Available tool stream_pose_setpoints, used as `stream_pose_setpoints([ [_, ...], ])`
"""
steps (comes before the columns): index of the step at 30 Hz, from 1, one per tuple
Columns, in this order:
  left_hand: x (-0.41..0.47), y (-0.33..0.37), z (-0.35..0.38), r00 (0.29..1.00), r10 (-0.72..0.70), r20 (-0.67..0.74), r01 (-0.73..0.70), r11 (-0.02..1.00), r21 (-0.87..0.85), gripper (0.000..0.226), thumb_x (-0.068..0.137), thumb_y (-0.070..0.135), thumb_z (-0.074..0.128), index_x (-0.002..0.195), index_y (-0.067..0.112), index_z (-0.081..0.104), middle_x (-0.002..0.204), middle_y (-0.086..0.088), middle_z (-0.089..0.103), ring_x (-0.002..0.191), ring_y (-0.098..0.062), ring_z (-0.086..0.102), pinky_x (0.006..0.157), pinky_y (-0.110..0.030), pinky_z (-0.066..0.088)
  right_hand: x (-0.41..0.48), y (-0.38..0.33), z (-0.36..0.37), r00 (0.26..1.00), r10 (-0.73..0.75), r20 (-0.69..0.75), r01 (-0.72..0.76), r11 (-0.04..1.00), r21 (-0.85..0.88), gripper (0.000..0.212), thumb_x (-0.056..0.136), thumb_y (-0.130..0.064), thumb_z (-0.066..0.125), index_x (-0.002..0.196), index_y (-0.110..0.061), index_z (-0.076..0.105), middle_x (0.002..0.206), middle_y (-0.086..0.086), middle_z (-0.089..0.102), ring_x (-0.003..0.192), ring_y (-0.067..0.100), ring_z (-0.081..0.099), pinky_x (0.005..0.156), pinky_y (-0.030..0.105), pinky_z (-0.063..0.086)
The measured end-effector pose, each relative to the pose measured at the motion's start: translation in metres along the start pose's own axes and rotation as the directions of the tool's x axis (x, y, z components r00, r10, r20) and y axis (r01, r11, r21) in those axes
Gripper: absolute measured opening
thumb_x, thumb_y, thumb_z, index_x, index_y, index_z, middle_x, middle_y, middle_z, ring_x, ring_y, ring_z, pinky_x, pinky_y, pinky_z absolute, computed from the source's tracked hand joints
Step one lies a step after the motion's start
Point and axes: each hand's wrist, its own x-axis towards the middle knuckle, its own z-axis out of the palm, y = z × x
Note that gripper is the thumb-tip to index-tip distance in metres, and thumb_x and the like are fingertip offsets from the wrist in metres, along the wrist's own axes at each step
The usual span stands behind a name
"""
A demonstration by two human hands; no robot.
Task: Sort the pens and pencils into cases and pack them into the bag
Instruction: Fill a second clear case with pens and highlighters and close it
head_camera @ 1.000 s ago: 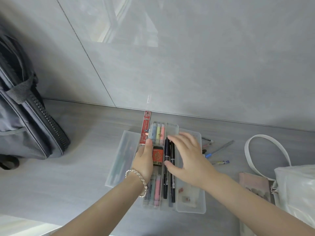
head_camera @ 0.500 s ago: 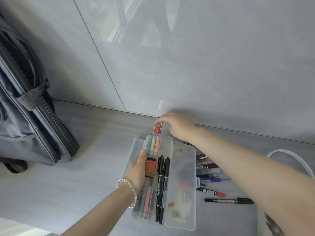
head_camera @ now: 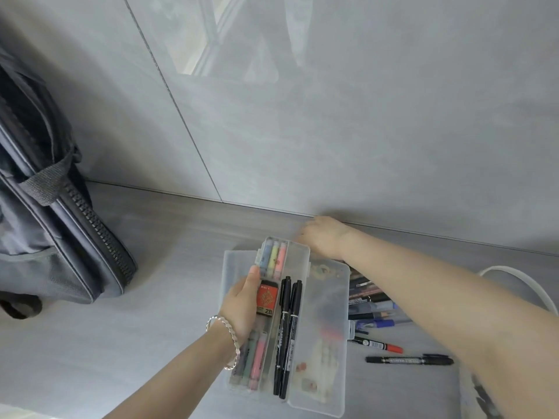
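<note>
- A grey bag [head_camera: 54, 237] stands at the tabletop's [head_camera: 169, 297] left.
- The left hand [head_camera: 243, 300] grips the clear case [head_camera: 298, 300] (highlighters and black markers inside).
- The right hand [head_camera: 325, 235] reaches past its far end; grasp unclear.
- Loose pens [head_camera: 378, 313] lie right.

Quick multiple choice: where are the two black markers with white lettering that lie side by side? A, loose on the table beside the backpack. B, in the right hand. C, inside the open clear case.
C: the two black markers lie side by side in the open clear case, just right of the left hand.
</note>
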Motion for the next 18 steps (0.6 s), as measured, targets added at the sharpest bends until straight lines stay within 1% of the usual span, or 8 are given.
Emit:
stream_pose_setpoints([
  [2,-0.001,-0.003,0.001,1.0,0.004,0.003,-0.004,1.0,0.006,0.054,0.094,0.054,0.025,0.11,0.018,0.061,0.105,-0.016,0.066,0.091,-0.031,0.063,0.058,-0.031,0.055,-0.022,0.003,-0.004,0.992,0.113,-0.06,-0.108,0.99,0.09,0.022,0.091,-0.009,0.042,0.108,-0.004,0.056,0.116,0.014,0.056,0.104,0.031,0.056,0.075,0.036,0.041],
  [4,-0.003,-0.005,0.001,1.0,0.012,-0.003,-0.012,1.0,-0.002,0.055,0.093,0.055,0.025,0.11,0.018,0.061,0.104,-0.015,0.066,0.097,-0.033,0.063,0.076,-0.04,0.056,-0.049,0.007,-0.01,0.959,0.273,-0.081,-0.254,0.947,0.195,0.021,0.09,-0.01,0.042,0.105,-0.002,0.054,0.111,0.016,0.05,0.093,0.034,0.057,0.064,0.036,0.035],
  [7,-0.009,-0.006,0.003,0.999,0.027,-0.023,-0.027,1.0,0.008,0.056,0.093,0.056,0.024,0.108,0.018,0.062,0.105,-0.015,0.066,0.098,-0.034,0.063,0.085,-0.045,0.054,-0.1,0.01,-0.026,0.891,0.439,-0.116,-0.372,0.852,0.367,0.023,0.089,-0.012,0.042,0.104,-0.004,0.058,0.099,0.011,0.044,0.082,0.033,0.056,0.068,0.04,0.045],
  [11,-0.017,-0.006,0.01,0.998,0.039,-0.041,-0.037,0.998,0.048,0.058,0.095,0.054,0.022,0.104,0.012,0.061,0.105,-0.021,0.064,0.096,-0.037,0.062,0.075,-0.04,0.055,-0.165,-0.007,-0.073,0.961,0.277,-0.019,-0.2,0.739,0.644,0.017,0.087,-0.014,0.051,0.092,-0.024,0.063,0.077,-0.011,0.058,0.07,0.014,0.059,0.073,0.033,0.05],
  [13,-0.023,-0.006,0.017,0.997,0.07,-0.043,-0.067,0.995,0.071,0.055,0.095,0.052,0.022,0.105,0.013,0.06,0.105,-0.017,0.064,0.096,-0.034,0.06,0.074,-0.036,0.051,-0.188,-0.023,-0.093,0.986,0.139,0.091,-0.158,0.607,0.779,0.015,0.083,-0.017,0.059,0.084,-0.031,0.063,0.072,-0.011,0.067,0.065,0.013,0.065,0.071,0.032,0.054],
  [14,-0.027,-0.006,0.021,0.996,0.077,-0.038,-0.074,0.995,0.073,0.056,0.095,0.052,0.023,0.105,0.012,0.06,0.101,-0.014,0.064,0.094,-0.032,0.059,0.077,-0.035,0.049,-0.193,-0.03,-0.096,0.988,0.086,0.131,-0.156,0.59,0.792,0.013,0.081,-0.018,0.062,0.08,-0.03,0.064,0.068,-0.009,0.068,0.065,0.016,0.066,0.069,0.035,0.055],
  [16,-0.036,-0.005,0.028,0.995,0.094,-0.029,-0.091,0.993,0.07,0.056,0.095,0.053,0.023,0.104,0.012,0.061,0.091,-0.011,0.064,0.085,-0.028,0.059,0.083,-0.037,0.049,-0.194,-0.039,-0.093,0.984,0.055,0.17,-0.163,0.666,0.728,0.008,0.078,-0.022,0.064,0.079,-0.028,0.067,0.059,-0.009,0.067,0.064,0.018,0.067,0.063,0.034,0.054],
  [18,-0.044,-0.005,0.036,0.994,0.112,-0.016,-0.111,0.992,0.057,0.051,0.094,0.054,0.024,0.099,0.019,0.061,0.091,-0.009,0.063,0.086,-0.027,0.059,0.088,-0.04,0.05,-0.188,-0.047,-0.086,0.982,0.044,0.184,-0.155,0.747,0.647,0.006,0.078,-0.024,0.064,0.081,-0.027,0.069,0.052,-0.016,0.062,0.059,0.011,0.064,0.054,0.024,0.048],
])
